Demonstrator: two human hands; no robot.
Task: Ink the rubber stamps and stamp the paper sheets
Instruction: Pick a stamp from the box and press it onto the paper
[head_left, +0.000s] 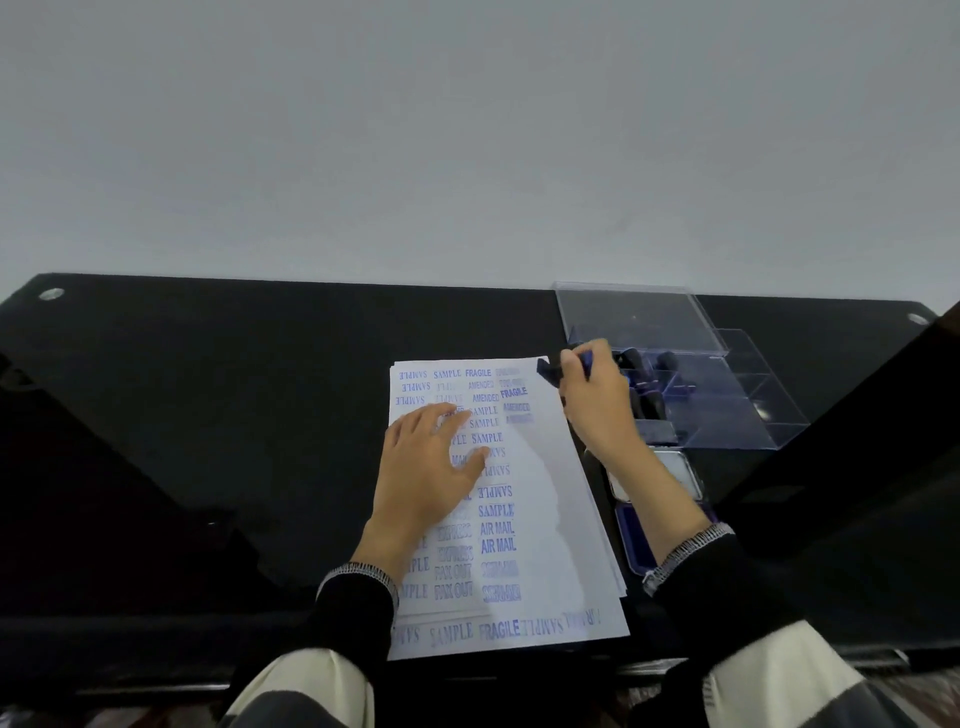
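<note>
Head view: left hand (431, 467) flat, fingers spread, pressing paper sheets (540, 467) on black worktop (208, 415). Right hand (597, 400) curled round rubber stamp (549, 370), dark base at sheet's far right corner. Clear stamp box (727, 405) just right, more stamps inside; ink pad (636, 535) under right forearm, partly hidden. Sheet mostly covered in blue prints. Step, likely: stamping far corner or swapping stamp. Next move needs re-inking on pad, then square press on bare strip at right.
</note>
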